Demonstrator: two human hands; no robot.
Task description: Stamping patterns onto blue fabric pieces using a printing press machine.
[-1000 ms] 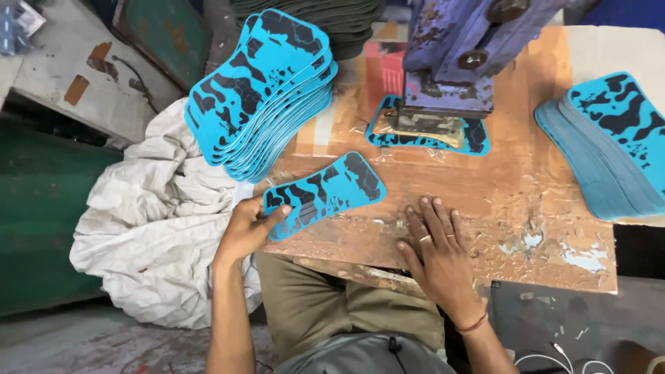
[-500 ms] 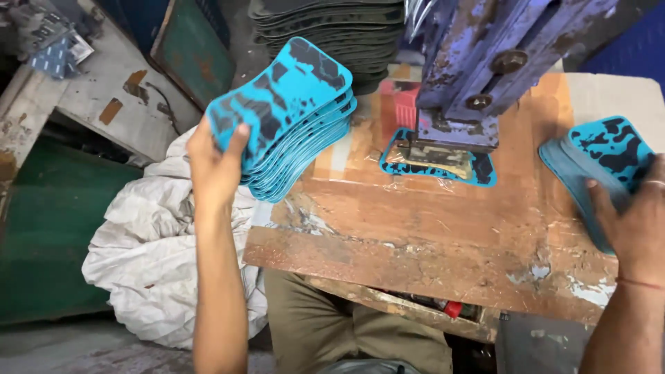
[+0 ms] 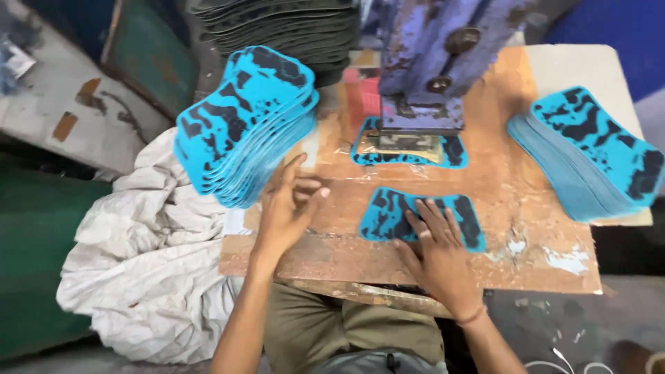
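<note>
Head view: 1 blue-and-black sheet (image 3: 421,218) flat on the wooden table (image 3: 533,235), just in front of the purple press (image 3: 422,62).
My right hand (image 3: 436,253) lies open, fingers spread flat on the sheet, pinning it, no grip. My left hand (image 3: 287,211) is loosely open, empty, touching the table beside the left stack (image 3: 242,125). Sheet looks thin, light, bendy and probably slick; I'd slide it, then pinch an edge. Another stack (image 3: 589,156) sits at right.

Soft, even daylight falls on the worn orange-brown wooden tabletop (image 3: 526,208), with only faint shadows and no glare. The whole view is slightly smeared by motion blur. The dark upper corners and floor edges are dim and unsharp.
</note>
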